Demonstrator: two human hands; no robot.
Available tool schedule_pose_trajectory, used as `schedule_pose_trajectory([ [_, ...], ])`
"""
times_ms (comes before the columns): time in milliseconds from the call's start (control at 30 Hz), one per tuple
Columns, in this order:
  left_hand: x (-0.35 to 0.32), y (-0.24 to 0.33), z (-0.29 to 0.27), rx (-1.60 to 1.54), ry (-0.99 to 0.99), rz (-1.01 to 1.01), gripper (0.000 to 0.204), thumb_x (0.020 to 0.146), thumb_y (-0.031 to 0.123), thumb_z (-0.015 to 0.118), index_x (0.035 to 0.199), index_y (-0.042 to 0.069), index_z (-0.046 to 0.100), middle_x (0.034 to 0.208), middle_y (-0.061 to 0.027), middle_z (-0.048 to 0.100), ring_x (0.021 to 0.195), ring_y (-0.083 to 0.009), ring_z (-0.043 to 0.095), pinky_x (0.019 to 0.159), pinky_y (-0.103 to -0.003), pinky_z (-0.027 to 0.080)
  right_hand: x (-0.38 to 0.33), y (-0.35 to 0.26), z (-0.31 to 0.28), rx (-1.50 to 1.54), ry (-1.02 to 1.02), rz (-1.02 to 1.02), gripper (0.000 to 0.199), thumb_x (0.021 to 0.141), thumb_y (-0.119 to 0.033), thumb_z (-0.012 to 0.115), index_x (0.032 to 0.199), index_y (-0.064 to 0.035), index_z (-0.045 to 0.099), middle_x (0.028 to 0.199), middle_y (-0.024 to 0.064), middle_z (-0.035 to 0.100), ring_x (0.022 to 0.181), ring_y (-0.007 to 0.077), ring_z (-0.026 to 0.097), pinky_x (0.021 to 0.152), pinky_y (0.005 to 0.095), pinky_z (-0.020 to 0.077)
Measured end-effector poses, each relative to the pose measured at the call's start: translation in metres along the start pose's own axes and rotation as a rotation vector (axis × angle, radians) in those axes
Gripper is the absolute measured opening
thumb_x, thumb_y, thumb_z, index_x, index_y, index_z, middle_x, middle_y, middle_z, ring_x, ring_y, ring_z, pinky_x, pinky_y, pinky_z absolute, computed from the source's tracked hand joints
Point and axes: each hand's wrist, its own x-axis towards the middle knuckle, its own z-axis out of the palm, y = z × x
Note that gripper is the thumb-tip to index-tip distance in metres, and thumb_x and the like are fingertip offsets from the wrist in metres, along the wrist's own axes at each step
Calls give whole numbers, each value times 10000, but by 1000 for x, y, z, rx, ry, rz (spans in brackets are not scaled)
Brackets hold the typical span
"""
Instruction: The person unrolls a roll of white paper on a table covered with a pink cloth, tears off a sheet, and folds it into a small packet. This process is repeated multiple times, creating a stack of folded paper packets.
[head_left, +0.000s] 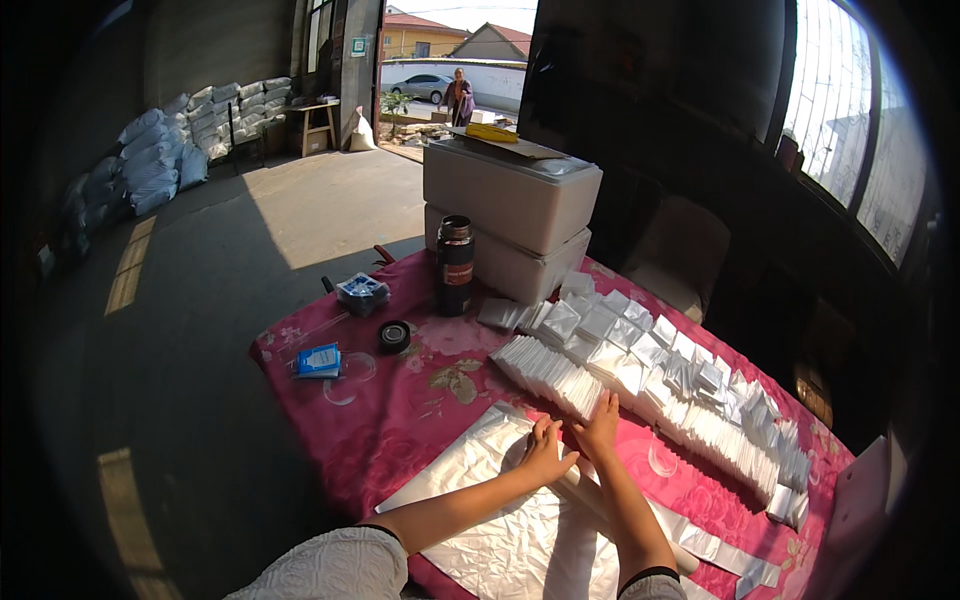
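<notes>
Table (pixel 400 420) under a pink floral cloth, set on a grey concrete floor (pixel 230 300) inside a dim warehouse. Open doorway (pixel 450 60) behind, bright with daylight, a person (pixel 461 98) standing out there near a parked car. White stuffed sacks (pixel 170 140) stacked along the left wall, a small wooden table (pixel 312 122) beside them. Barred windows (pixel 850 110) up on the right.

Two white foam boxes (pixel 510 215) stacked at the far end of the table, lids shut, contents hidden; a flat yellow item (pixel 492 132) lying on top. Dark cylindrical flask with a red band (pixel 455 265) upright just beside the boxes. Black tape roll (pixel 393 335), blue-and-white small box (pixel 319 361) and a clear packet with blue contents (pixel 362 293) spread over the left part of the cloth.

Long rows of small silver foil pouches (pixel 650 385) packed upright and overlapping, running from the boxes toward the near right corner. Large silver foil sheet (pixel 480 500) lying flat at the near edge, under both forearms, with a white strip (pixel 640 520) across it.

Left hand (pixel 546 452) flat on the sheet, fingers stretched out and together, gripping nothing. Right hand (pixel 600 428) just beside it, touching it, fingers likewise extended, tips reaching the nearest end of the pouch rows; nothing clasped.
</notes>
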Motion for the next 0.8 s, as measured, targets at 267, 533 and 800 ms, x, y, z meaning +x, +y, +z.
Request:
schedule_pose_trajectory([
  [267,-38,6,-37,-4,-98,-23,681,760,316,664,1276,18,332,1367,-246,176,1245,-445,255,1031,-462,270,-66,29,-81,117,-204,-10,752,706,-332,732,1250,69,404,1250,269,443,1180,390,416,1004,408,327],
  [533,-101,20,-54,74,-288,32,640,764,308,663,1263,24,379,1361,-224,200,1228,-412,297,1022,-450,295,-206,73,-182,-126,-213,-130,580,616,-127,740,1150,3,553,907,171,602,847,324,560,769,380,461],
  [800,-177,65,-61,162,-557,248,632,732,245,695,1232,-19,412,1343,-277,253,1215,-431,323,992,-470,338,-328,-15,-217,-307,-342,228,757,744,-263,683,1353,-21,303,929,218,533,801,346,581,698,405,492],
])
